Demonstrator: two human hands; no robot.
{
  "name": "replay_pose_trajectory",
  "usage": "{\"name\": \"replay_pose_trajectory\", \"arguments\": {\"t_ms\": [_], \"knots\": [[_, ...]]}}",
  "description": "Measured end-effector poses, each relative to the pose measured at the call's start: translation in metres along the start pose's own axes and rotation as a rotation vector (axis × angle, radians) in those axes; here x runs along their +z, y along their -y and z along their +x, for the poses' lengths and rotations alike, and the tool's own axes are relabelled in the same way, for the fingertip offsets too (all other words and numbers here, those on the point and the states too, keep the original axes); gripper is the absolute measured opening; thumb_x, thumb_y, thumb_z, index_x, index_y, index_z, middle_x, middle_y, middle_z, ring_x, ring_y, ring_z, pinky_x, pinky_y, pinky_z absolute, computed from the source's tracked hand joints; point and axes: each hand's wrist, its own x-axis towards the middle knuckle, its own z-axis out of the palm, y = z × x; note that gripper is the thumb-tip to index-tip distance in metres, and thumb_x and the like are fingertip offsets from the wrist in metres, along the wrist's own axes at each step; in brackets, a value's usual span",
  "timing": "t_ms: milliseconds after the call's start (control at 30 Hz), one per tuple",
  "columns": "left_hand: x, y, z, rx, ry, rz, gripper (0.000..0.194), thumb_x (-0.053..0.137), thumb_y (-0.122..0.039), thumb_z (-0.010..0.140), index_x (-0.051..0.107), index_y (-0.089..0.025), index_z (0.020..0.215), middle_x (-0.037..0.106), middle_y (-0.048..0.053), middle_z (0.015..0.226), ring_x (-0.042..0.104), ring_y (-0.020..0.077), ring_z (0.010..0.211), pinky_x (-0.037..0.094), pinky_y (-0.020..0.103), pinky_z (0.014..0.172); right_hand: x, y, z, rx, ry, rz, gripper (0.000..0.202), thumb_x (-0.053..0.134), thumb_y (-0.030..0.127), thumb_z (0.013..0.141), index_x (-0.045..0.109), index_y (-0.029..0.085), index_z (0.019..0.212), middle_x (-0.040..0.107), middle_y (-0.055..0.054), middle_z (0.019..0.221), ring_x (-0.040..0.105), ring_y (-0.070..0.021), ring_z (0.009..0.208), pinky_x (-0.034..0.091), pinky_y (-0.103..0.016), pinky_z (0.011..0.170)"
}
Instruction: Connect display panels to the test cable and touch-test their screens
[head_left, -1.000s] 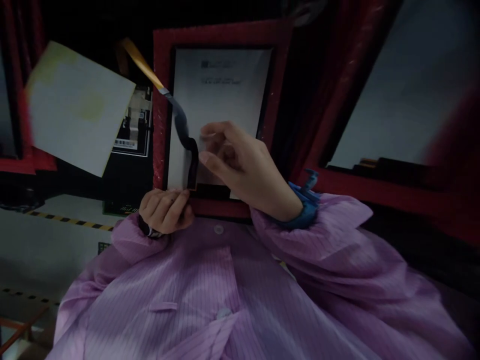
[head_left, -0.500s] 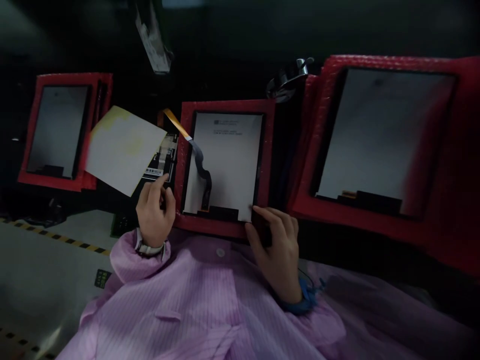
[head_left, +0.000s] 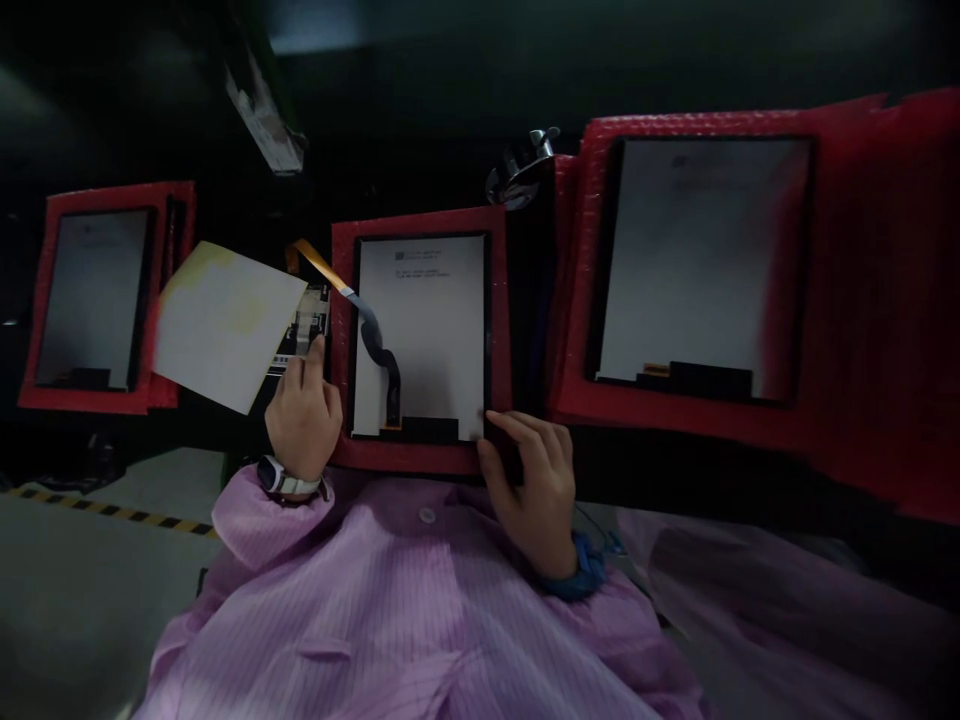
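A display panel [head_left: 424, 345] with a white back and black edges lies on a red padded sheet [head_left: 420, 457] in front of me. From its lower left a dark flex cable [head_left: 375, 345] curves up, ending in an orange strip [head_left: 319, 263]. My right hand [head_left: 529, 485] rests at the panel's lower right corner, thumb and fingers apart, fingertips touching the edge. Left of the panel, my left hand [head_left: 306, 418] has its index finger stretched toward a small electronic assembly [head_left: 306, 325], the other fingers bent. A white sheet with yellow stains [head_left: 229, 325] partly covers that assembly.
More panels lie on red padding: one on the left [head_left: 94, 300] and a larger-looking one on the right [head_left: 697, 265]. A shiny metal fixture [head_left: 517, 180] stands behind, between the middle and right panels. Striped floor tape [head_left: 112, 512] shows at lower left.
The view has shifted, so the things appear farther left. My left index finger has straightened over the assembly's edge. My right hand stays at the panel's corner.
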Motion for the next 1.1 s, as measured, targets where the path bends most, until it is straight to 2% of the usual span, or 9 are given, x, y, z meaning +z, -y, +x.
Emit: {"name": "replay_pose_trajectory", "arguments": {"t_ms": [300,400,633,767,833,900,933,1000,1100], "knots": [[-0.003,-0.004,0.002,0.035,0.044,0.122,0.057,0.037,-0.017,0.091,0.049,-0.017,0.146,0.064,0.014,0.104,0.062,0.0261,0.083,0.045,0.033,0.062,-0.001,0.001,0.002,0.022,0.009,0.032,0.026,0.055,0.024,0.095,0.059,0.023,0.121,0.065,-0.009,0.108,0.059,-0.0241,0.101,0.051,-0.043,0.087],[-0.002,0.000,0.002,0.050,0.043,0.112,0.056,0.039,-0.016,0.091,0.050,-0.017,0.145,0.063,0.013,0.104,0.062,0.0249,0.086,0.048,0.032,0.067,-0.002,0.004,0.003,0.055,0.026,0.048,0.027,0.054,0.028,0.096,0.060,0.023,0.122,0.065,-0.010,0.110,0.059,-0.0248,0.105,0.051,-0.045,0.090],[-0.011,-0.004,-0.022,0.128,-0.136,-0.273,0.041,0.038,-0.017,0.097,0.059,-0.015,0.132,0.063,0.010,0.096,0.061,0.0229,0.093,0.051,0.036,0.087,-0.003,0.018,0.004,0.076,0.047,0.067,0.035,0.052,0.030,0.098,0.051,0.021,0.131,0.062,-0.011,0.124,0.053,-0.0258,0.116,0.048,-0.045,0.096],[-0.019,-0.007,-0.041,0.234,-0.123,-0.364,0.032,0.044,-0.018,0.098,0.062,-0.018,0.125,0.065,0.010,0.107,0.061,0.0218,0.103,0.051,0.035,0.093,0.001,0.021,0.002,0.065,0.043,0.048,0.036,0.052,0.031,0.098,0.050,0.019,0.131,0.059,-0.012,0.128,0.050,-0.0266,0.120,0.047,-0.046,0.098],[-0.021,0.008,-0.037,0.176,-0.198,-0.320,0.029,0.047,-0.023,0.098,0.062,-0.019,0.123,0.064,0.012,0.113,0.060,0.0235,0.110,0.050,0.039,0.099,0.004,0.019,0.000,0.065,0.035,0.038,0.036,0.052,0.032,0.098,0.050,0.020,0.132,0.059,-0.012,0.128,0.050,-0.0271,0.119,0.048,-0.047,0.098],[-0.020,0.036,-0.025,0.053,-0.276,-0.208,0.039,0.052,-0.035,0.097,0.056,-0.018,0.132,0.057,0.017,0.131,0.051,0.0305,0.129,0.043,0.048,0.109,0.007,0.017,-0.001,0.065,0.029,0.041,0.037,0.051,0.034,0.098,0.051,0.021,0.133,0.059,-0.012,0.128,0.051,-0.0275,0.119,0.047,-0.048,0.098],[-0.018,0.053,-0.018,-0.007,-0.261,-0.146,0.054,0.056,-0.043,0.095,0.048,-0.016,0.141,0.047,0.021,0.145,0.040,0.0354,0.140,0.037,0.054,0.114,0.008,0.015,-0.001,0.059,0.024,0.046,0.037,0.051,0.034,0.098,0.051,0.022,0.133,0.059,-0.012,0.128,0.051,-0.0276,0.119,0.047,-0.048,0.098],[-0.014,0.086,-0.006,-0.045,-0.123,-0.119,0.079,0.057,-0.055,0.091,0.030,-0.013,0.152,0.028,0.024,0.158,0.021,0.0408,0.150,0.029,0.061,0.117,0.010,0.012,-0.003,0.047,0.014,0.053,0.037,0.051,0.035,0.098,0.051,0.022,0.133,0.059,-0.012,0.128,0.052,-0.0277,0.118,0.048,-0.049,0.097],[-0.007,0.119,0.002,0.003,0.019,-0.164,0.082,0.052,-0.058,0.092,0.025,-0.012,0.155,0.029,0.023,0.159,0.024,0.0386,0.150,0.030,0.059,0.118,0.013,0.006,-0.004,0.022,0.002,0.070,0.037,0.051,0.036,0.098,0.051,0.022,0.132,0.060,-0.012,0.126,0.054,-0.0282,0.117,0.048,-0.050,0.096]]}}
